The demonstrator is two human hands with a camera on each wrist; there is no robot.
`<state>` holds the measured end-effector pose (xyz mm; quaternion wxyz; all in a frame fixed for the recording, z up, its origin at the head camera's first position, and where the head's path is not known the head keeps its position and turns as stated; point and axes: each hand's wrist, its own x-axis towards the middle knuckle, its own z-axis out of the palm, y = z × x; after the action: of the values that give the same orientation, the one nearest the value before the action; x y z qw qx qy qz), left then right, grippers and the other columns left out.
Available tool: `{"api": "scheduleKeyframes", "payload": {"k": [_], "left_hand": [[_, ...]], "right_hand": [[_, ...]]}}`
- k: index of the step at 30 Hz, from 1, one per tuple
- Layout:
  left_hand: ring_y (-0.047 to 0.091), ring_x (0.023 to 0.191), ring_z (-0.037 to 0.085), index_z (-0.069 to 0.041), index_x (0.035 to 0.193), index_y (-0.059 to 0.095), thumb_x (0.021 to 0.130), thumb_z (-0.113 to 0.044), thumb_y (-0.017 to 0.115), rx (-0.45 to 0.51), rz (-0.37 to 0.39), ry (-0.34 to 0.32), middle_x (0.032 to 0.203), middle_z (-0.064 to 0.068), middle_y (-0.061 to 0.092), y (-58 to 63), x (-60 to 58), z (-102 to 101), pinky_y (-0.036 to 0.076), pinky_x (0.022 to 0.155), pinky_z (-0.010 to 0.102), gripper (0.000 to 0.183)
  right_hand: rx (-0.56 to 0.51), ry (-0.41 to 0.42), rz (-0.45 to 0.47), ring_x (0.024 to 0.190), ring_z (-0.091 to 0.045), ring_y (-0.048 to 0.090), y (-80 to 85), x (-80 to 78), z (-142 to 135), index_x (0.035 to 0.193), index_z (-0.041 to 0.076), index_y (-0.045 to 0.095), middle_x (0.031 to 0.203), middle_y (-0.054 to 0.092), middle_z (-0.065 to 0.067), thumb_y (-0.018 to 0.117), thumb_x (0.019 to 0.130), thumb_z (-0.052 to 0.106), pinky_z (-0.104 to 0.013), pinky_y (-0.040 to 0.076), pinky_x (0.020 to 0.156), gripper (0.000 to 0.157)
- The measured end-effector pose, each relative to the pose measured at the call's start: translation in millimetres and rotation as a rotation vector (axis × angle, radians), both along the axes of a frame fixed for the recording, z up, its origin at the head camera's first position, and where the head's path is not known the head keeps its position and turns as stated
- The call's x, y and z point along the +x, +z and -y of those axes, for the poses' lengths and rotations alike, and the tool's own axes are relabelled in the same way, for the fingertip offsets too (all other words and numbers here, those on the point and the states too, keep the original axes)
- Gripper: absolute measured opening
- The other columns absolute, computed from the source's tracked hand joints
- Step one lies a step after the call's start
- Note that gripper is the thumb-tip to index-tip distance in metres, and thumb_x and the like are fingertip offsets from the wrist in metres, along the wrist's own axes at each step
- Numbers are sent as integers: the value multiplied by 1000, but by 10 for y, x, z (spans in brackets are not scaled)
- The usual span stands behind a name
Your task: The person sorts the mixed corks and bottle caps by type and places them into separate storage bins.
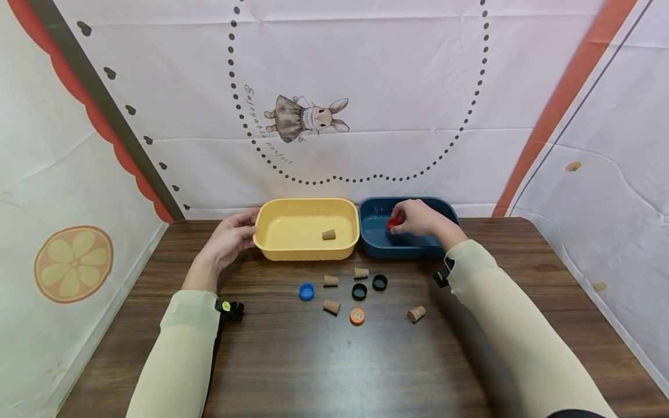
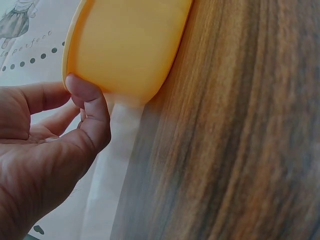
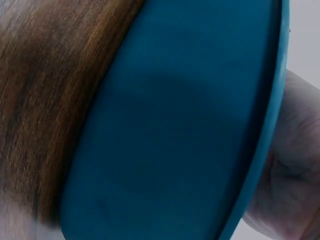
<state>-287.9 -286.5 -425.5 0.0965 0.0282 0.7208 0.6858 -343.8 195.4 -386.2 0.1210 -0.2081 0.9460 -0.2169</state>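
At the left end of the yellow tray (image 1: 269, 252), my left hand (image 1: 232, 235) holds the rim, its thumb and fingers bent at the edge in the left wrist view. One cork stopper (image 1: 328, 234) lies in that tray. Over the inside of the dark blue tray (image 1: 402, 252), my right hand (image 1: 417, 217) pinches a red bottle cap (image 1: 393, 223) with fingers pointing left. In the right wrist view the blue tray's outer wall (image 3: 165, 125) hides the fingers and the cap; only part of the right hand (image 3: 292, 175) shows behind the rim.
Both trays stand side by side at the table's back edge, against a printed cloth. In front lie several corks (image 1: 331, 306), a blue cap (image 1: 306, 291), two black caps (image 1: 380, 283) and an orange cap (image 1: 357, 316). One cork (image 1: 416, 314) lies apart, farther right.
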Motion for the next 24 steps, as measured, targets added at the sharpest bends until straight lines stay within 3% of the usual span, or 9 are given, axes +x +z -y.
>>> {"api": "scheduleKeyframes", "payload": {"k": [10, 16, 24], "left_hand": [[60, 112, 27, -5, 166, 33, 110, -1, 51, 3, 3, -6, 145, 23, 41, 13, 8, -5, 59, 85, 29, 59], [59, 112, 29, -5, 166, 33, 110, 0, 49, 7, 1, -9, 145, 23, 41, 12, 8, 0, 59, 84, 29, 58], [60, 110, 27, -4, 166, 32, 110, 0, 49, 10, -1, -1, 145, 25, 40, 9, 9, -7, 59, 82, 28, 58]], "right_hand": [[13, -12, 12, 102, -29, 64, -28, -28, -2, 126, 2, 68, 112, 70, -13, 82, 96, 22, -48, 55, 94, 39], [5, -27, -5, 107, -31, 62, 67, 54, -24, 130, 2, 68, 117, 69, -15, 81, 97, 24, -50, 54, 98, 42], [-43, 24, -69, 113, -34, 64, 205, 215, -69, 131, -2, 67, 121, 71, -19, 81, 97, 19, -53, 52, 100, 43]]}}
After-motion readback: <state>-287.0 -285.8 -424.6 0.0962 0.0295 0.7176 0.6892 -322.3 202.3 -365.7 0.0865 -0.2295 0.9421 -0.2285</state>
